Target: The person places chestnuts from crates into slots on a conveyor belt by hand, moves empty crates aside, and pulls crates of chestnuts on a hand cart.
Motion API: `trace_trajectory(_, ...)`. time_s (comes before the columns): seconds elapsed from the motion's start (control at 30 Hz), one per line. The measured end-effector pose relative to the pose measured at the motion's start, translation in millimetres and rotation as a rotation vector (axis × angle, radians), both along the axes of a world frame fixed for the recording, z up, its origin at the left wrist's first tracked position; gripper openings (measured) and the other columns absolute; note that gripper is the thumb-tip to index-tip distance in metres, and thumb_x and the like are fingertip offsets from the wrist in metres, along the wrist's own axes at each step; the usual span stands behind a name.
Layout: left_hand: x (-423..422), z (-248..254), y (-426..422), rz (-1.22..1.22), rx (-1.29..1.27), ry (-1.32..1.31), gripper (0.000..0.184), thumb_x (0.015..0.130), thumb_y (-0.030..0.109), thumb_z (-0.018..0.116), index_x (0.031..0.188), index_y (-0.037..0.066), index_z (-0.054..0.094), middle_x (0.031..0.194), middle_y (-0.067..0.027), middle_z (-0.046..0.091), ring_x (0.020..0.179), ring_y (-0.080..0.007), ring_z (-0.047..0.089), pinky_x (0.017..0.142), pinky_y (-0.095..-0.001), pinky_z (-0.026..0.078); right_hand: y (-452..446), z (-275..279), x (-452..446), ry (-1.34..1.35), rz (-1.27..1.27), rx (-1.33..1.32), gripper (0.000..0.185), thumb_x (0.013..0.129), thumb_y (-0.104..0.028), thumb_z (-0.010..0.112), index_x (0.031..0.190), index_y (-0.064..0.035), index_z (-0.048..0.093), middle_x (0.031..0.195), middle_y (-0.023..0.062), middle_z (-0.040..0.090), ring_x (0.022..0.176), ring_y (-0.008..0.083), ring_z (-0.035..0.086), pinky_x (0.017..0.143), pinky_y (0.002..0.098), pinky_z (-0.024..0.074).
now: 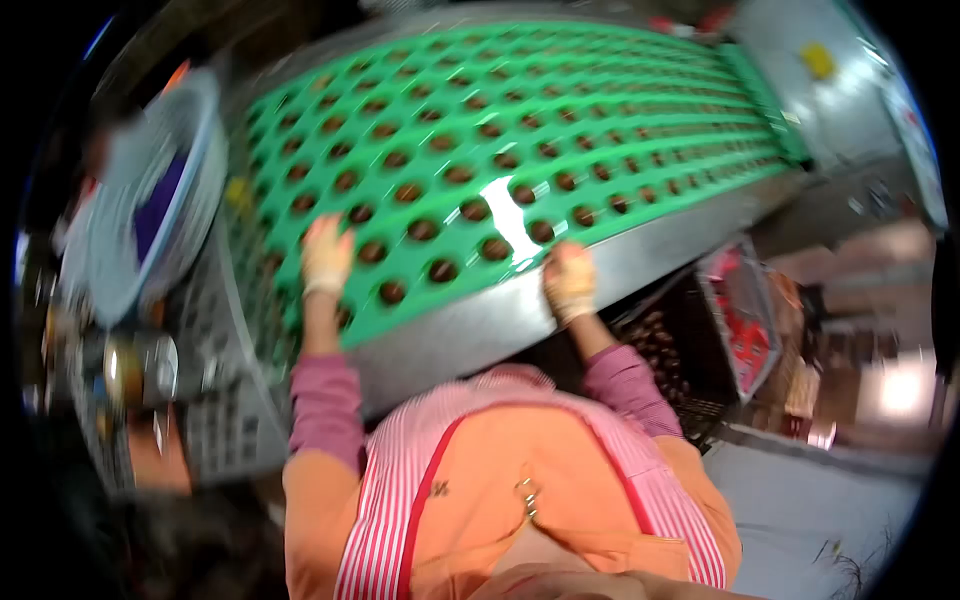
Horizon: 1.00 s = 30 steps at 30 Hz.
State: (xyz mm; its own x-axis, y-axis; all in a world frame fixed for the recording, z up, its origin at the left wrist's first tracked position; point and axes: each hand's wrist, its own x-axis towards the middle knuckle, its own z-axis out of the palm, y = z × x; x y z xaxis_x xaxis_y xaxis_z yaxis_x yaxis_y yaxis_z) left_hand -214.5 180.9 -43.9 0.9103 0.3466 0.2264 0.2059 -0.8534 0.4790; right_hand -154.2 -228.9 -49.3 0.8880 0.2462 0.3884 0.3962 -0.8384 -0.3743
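Note:
A broad green tray [410, 190] with rows of round pockets lies on a metal table [460, 330]. Brown round pieces [443, 270] sit in many of the pockets. Over the tray's near left part is my left hand [328, 256], in a pale glove with bare fingertips, its fingers blurred. At the near edge of the tray, my right hand [570, 280] has its fingers curled in, in a similar glove. Whatever it may hold is too small or hidden to make out.
Left of the tray, a light blue basin [205, 130] stands by a grey perforated crate [235, 430]. Below the table's right side, a dark crate [690, 345] holds brown pieces beside red packaging [740, 330]. A yellow object [817, 61] lies at the upper right.

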Motion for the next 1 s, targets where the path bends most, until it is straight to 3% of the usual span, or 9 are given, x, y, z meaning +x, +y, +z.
trace_trajectory(0.1,66.0,-35.4,28.8,-0.067,-0.011,-0.168,0.046,0.084,0.022,0.065,0.124,0.0,0.057,0.124,-0.0226,0.058,0.116,-0.0387,0.053,0.101,-0.0452,0.042,-7.0,-16.8,5.3,-0.055,-0.037,0.023,0.003,0.069,-0.003,0.055,0.072,-0.0036,0.056,0.073,0.0203,0.056,0.073,0.0413,0.055,0.066,0.0497,0.0443)
trace_trajectory(0.17,93.9,-20.9,30.8,0.055,0.001,0.015,0.045,0.085,0.027,0.065,0.121,0.0,0.057,0.119,-0.0235,0.059,0.111,-0.0415,0.055,0.095,-0.049,0.045,-1.7,-8.0,10.1,0.102,-0.081,-0.126,0.004,0.07,-0.007,0.057,0.073,-0.0033,0.058,0.074,0.021,0.056,0.076,0.0413,0.056,0.07,0.0491,0.0473)
trace_trajectory(0.23,107.3,-14.0,28.0,0.166,0.022,0.251,0.047,0.09,0.034,0.061,0.123,0.003,0.052,0.127,-0.0207,0.054,0.11,-0.0407,0.055,0.09,-0.0501,0.047,-2.5,5.9,1.2,0.026,-0.035,-0.094,0.009,0.076,-0.012,0.059,0.079,-0.0041,0.06,0.083,0.0174,0.061,0.083,0.0383,0.059,0.075,0.0472,0.0498)
trace_trajectory(0.4,137.6,-5.7,25.3,0.211,0.061,0.516,0.047,0.09,0.027,0.064,0.127,0.004,0.045,0.13,-0.0176,0.05,0.112,-0.0385,0.056,0.087,-0.0493,0.052,-2.7,-0.6,-2.0,0.015,-0.019,-0.085,0.018,0.079,-0.016,0.061,0.093,-0.005,0.061,0.101,0.0132,0.062,0.097,0.034,0.057,0.086,0.0433,0.0462)
trace_trajectory(0.6,126.0,-33.0,47.3,-0.037,-0.091,0.227,0.041,0.09,0.012,0.062,0.128,0.005,0.047,0.134,-0.0159,0.048,0.118,-0.036,0.05,0.097,-0.0454,0.045,-3.1,-4.2,3.6,-0.005,-0.025,-0.097,0.012,0.08,-0.017,0.059,0.087,-0.007,0.059,0.095,0.0108,0.059,0.094,0.0324,0.054,0.082,0.0434,0.045)
trace_trajectory(0.73,118.1,-38.5,15.4,0.128,0.21,0.136,0.035,0.092,0.014,0.057,0.126,0.008,0.051,0.137,-0.0107,0.047,0.124,-0.0325,0.044,0.102,-0.0438,0.042,-2.4,-2.7,1.3,-0.025,-0.022,-0.083,0.013,0.08,-0.017,0.059,0.087,-0.0065,0.059,0.095,0.0113,0.058,0.094,0.0326,0.054,0.082,0.0434,0.045)
trace_trajectory(0.87,128.0,-49.5,10.0,0.101,0.166,0.231,0.034,0.094,0.015,0.053,0.127,0.008,0.05,0.138,-0.0086,0.046,0.124,-0.032,0.044,0.101,-0.0435,0.042,-2.0,-6.0,2.3,-0.037,-0.023,-0.088,0.012,0.079,-0.016,0.058,0.087,-0.0066,0.058,0.095,0.0115,0.058,0.094,0.0327,0.054,0.083,0.0438,0.045)
trace_trajectory(0.97,126.2,-14.8,-0.9,0.121,0.146,0.32,0.038,0.092,0.014,0.055,0.129,0.008,0.05,0.138,-0.0104,0.045,0.124,-0.0337,0.044,0.102,-0.0437,0.042,-2.7,-6.5,1.9,-0.03,-0.022,-0.089,0.012,0.078,-0.016,0.058,0.086,-0.0067,0.057,0.095,0.0114,0.058,0.093,0.0328,0.054,0.083,0.0438,0.045)
trace_trajectory(1.0,123.9,-16.4,-7.4,0.112,0.108,0.199,0.04,0.091,0.014,0.055,0.13,0.008,0.049,0.139,-0.0117,0.045,0.125,-0.0343,0.043,0.103,-0.044,0.041,-3.0,-5.8,2.4,-0.031,-0.019,-0.085,0.012,0.078,-0.016,0.058,0.086,-0.0067,0.056,0.095,0.0114,0.058,0.093,0.0328,0.054,0.082,0.0438,0.045)
